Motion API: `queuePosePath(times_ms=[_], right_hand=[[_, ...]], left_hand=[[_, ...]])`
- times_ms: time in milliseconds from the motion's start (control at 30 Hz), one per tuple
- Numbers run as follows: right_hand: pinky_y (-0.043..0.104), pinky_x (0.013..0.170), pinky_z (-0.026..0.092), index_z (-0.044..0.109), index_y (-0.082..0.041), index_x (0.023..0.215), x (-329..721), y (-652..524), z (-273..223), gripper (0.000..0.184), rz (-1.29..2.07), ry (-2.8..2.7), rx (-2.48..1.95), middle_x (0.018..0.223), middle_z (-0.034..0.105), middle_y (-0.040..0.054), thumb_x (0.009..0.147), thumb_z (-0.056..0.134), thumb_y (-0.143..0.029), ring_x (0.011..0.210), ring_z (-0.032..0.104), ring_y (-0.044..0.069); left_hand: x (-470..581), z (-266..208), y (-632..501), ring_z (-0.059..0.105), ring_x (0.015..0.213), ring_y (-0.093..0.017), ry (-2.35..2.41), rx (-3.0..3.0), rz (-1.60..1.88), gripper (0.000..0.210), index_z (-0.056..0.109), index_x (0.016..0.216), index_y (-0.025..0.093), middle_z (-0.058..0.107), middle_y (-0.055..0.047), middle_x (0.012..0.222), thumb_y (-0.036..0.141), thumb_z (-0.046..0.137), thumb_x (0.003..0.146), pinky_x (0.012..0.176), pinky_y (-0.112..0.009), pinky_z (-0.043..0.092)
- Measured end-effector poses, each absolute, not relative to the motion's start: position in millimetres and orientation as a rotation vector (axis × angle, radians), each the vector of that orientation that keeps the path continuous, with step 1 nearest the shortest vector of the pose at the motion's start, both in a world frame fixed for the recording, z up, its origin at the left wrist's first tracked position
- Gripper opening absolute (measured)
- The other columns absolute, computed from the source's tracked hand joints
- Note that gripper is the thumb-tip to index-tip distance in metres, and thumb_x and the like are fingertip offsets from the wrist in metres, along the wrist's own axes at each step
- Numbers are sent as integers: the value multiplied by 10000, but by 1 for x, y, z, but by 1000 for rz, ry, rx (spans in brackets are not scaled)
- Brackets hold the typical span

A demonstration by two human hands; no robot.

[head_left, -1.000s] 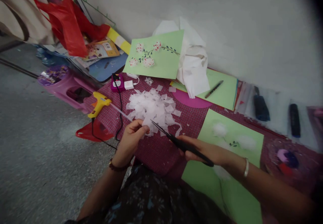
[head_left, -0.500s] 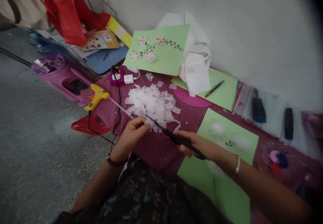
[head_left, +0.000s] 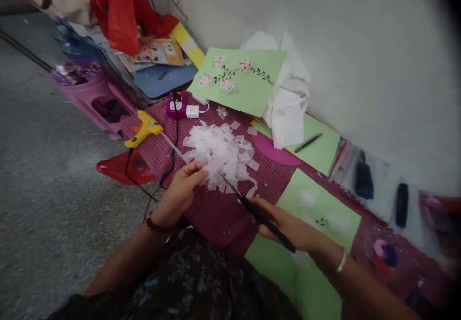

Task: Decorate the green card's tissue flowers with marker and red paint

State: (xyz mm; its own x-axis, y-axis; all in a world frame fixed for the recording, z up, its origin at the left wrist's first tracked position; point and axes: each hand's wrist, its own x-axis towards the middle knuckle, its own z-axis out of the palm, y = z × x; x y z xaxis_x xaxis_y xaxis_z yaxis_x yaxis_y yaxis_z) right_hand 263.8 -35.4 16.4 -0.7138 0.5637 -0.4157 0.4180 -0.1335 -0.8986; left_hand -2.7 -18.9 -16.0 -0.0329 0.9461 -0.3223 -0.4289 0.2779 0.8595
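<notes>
My right hand (head_left: 279, 226) grips the black handles of a pair of scissors (head_left: 252, 209), whose blades point up and left over a heap of small white paper pieces (head_left: 219, 149). Thumb and fingers of my left hand (head_left: 185, 185) are pinched together at the heap's near edge. A bit of white paper seems to be between the fingertips, though it blends into the heap behind. The scissor tips are a short way right of the left fingertips, apart from them. Beyond the heap lies a green sheet (head_left: 248, 92) with white-and-red flowers on a branch.
A yellow glue gun (head_left: 144, 129) rests at the table's left edge, its cord hanging down. Behind it stands a purple power adapter (head_left: 176, 106). At right are a green sheet with white puffs (head_left: 288, 200), a pen (head_left: 309, 142) and plastic bags (head_left: 382, 176). A pink stool (head_left: 95, 96) stands left.
The view has shifted, moving the table's things slightly in the picture. My left fingertips and the scissor tips, close together before, are now farther apart.
</notes>
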Motion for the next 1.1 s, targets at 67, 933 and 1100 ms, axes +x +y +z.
queuePosePath(times_ms=[67, 933, 1100], right_hand=[[338, 789, 453, 454, -156, 1346, 261, -37, 15, 698, 1975, -2001, -1130, 1001, 558, 73, 829, 665, -575, 857, 511, 182], [310, 699, 413, 386, -198, 1365, 272, -35, 4, 696, 1936, -1911, -1121, 924, 511, 44, 881, 533, -677, 771, 470, 152], [314, 708, 408, 444, -180, 1283, 270, -41, 10, 637, 1962, -1976, -1184, 914, 513, 38, 874, 562, -654, 781, 468, 156]], left_hand=[[0, -17, -18, 488, 476, -85, 1068, 589, 1213, 236, 605, 665, 171, 578, 33, 530, 300, 798, 624, 515, -216, 395], [-2, -24, -20, 514, 469, -64, 1032, 502, 1221, 258, 599, 650, 164, 576, 46, 526, 281, 821, 591, 478, -166, 423], [-1, -24, -17, 524, 475, -72, 964, 402, 1283, 280, 596, 681, 174, 580, 57, 541, 259, 845, 583, 484, -177, 445]])
